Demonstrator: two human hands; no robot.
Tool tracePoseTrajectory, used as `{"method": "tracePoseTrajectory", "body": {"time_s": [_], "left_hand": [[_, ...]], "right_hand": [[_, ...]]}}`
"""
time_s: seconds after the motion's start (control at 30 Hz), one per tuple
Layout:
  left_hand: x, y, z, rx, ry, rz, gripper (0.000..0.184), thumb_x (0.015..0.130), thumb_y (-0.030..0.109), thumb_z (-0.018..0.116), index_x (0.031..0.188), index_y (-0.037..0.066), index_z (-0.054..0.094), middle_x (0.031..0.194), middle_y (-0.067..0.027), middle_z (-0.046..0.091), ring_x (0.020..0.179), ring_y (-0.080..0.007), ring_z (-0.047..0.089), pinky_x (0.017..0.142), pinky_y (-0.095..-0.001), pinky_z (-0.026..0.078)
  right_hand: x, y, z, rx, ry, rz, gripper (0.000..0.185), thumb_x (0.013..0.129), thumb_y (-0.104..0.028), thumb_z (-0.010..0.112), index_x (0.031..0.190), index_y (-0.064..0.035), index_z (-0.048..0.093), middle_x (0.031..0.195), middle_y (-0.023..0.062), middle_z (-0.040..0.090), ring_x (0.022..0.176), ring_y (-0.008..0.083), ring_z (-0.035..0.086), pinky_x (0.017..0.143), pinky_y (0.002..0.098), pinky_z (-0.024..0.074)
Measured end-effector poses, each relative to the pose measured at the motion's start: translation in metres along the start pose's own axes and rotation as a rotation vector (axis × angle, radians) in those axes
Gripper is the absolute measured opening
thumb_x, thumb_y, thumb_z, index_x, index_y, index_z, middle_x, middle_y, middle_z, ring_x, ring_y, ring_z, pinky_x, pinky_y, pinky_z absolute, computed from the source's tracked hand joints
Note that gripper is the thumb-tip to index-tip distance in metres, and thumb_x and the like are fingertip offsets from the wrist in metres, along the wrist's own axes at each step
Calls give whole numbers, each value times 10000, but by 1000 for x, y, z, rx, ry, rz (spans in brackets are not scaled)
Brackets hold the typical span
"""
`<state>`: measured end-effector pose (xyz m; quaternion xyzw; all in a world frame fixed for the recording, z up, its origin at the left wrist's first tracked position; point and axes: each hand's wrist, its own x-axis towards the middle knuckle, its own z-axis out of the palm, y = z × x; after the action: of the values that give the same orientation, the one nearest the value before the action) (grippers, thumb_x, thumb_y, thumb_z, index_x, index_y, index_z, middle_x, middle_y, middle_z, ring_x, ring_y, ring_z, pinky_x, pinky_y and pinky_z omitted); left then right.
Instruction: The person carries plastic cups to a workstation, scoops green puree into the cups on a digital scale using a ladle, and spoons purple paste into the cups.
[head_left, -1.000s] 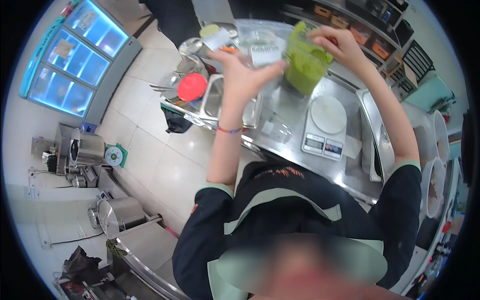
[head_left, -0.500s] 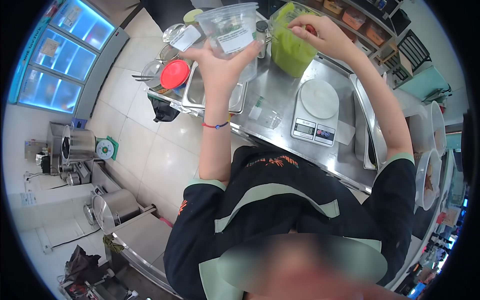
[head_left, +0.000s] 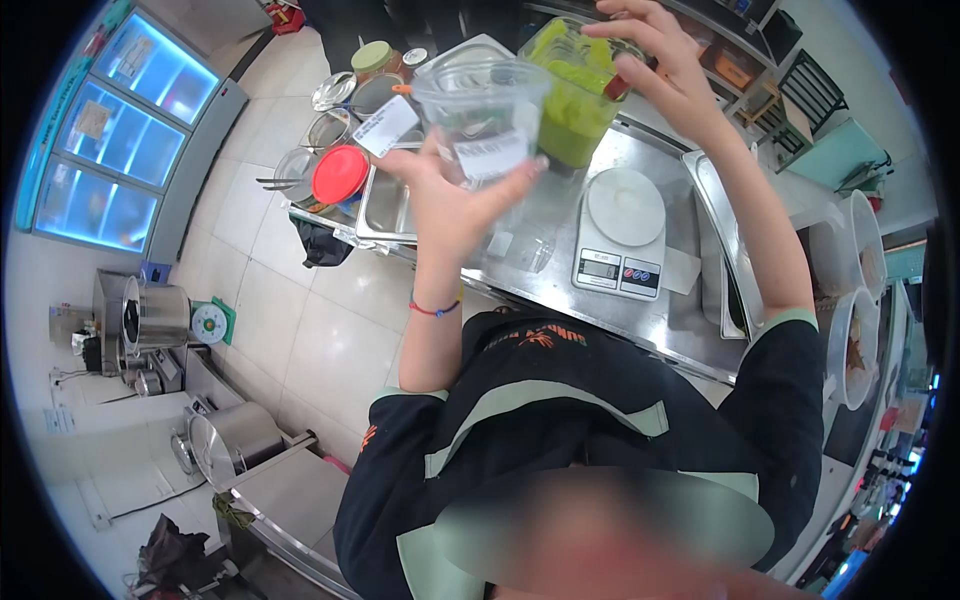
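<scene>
My left hand (head_left: 455, 205) is closed around a clear plastic cup (head_left: 480, 110) with white labels on it and holds it up over the counter. The cup is slightly blurred. My right hand (head_left: 665, 65) is above a clear square container (head_left: 570, 140) of bright green, thick-looking contents, its fingers spread. Near the thumb, at the container's rim, shows a small red-brown piece (head_left: 617, 86), perhaps the end of a handle; what it belongs to is hidden. A white digital kitchen scale (head_left: 622, 235) stands on the steel counter below the container.
A flat clear plastic item (head_left: 530, 250) lies left of the scale. Steel pans (head_left: 385, 205), a red lid (head_left: 340, 175) and several jars crowd the counter's left end. A steel tray (head_left: 715, 220) and clear tubs (head_left: 855, 350) stand at right.
My right hand has risen relative to the container and its fingers have spread; the red-brown piece stays by the rim. The left hand with the cup appears slightly lower and further right.
</scene>
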<state>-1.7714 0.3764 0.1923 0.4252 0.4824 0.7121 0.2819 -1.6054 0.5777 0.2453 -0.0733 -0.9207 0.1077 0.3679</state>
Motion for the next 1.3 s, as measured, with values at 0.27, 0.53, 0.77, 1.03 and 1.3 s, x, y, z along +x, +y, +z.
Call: {"method": "tracePoseTrajectory", "body": {"time_s": [0.27, 0.53, 0.77, 1.03, 1.3], "left_hand": [[-14, -8, 36, 82, -412, -138, 695, 583, 196, 842, 1139, -55, 509, 1064, -129, 585, 941, -167, 595, 829, -289, 487], [-21, -112, 95, 398, -498, 147, 852, 579, 243, 866, 1255, -30, 425, 1231, -165, 500, 988, -241, 593, 892, -325, 463], [-14, -224, 137, 157, -314, 115, 958, 607, 307, 880, 1346, -24, 368, 1295, -187, 354, 1179, -324, 495, 1017, -385, 388], [-27, -183, 106, 489, -325, 10, 1007, 611, 308, 875, 1359, -73, 319, 1347, -253, 298, 1214, -338, 445, 1060, -382, 337], [-53, -104, 11, 662, -44, 440, 766, 671, 188, 801, 1280, -33, 391, 1168, -178, 516, 1151, -316, 499, 959, -372, 407]], "right_hand": [[-35, -75, -62, -100, -163, -89, 213, 835, -332, 639, 836, -134, 718, 1420, 142, 375, 1323, 290, 278, 1055, 437, 185], [-114, -50, -149, -483, 433, 270, 137, 881, -229, 633, 821, -147, 725, 1004, 41, 617, 1236, 213, 355, 1006, 372, 237], [-126, 21, -44, -725, 417, 120, 123, 728, -295, 765, 802, -198, 751, 1369, 75, 443, 1299, 265, 307, 1027, 385, 213], [-133, 95, 13, -637, -3, 287, 187, 721, -396, 736, 745, -210, 731, 1457, -41, 362, 1352, 280, 227, 976, 505, 177], [-140, 104, 12, -543, -286, 448, 182, 681, -401, 770, 734, -228, 754, 1452, -21, 394, 1363, 292, 238, 995, 549, 149]]}}
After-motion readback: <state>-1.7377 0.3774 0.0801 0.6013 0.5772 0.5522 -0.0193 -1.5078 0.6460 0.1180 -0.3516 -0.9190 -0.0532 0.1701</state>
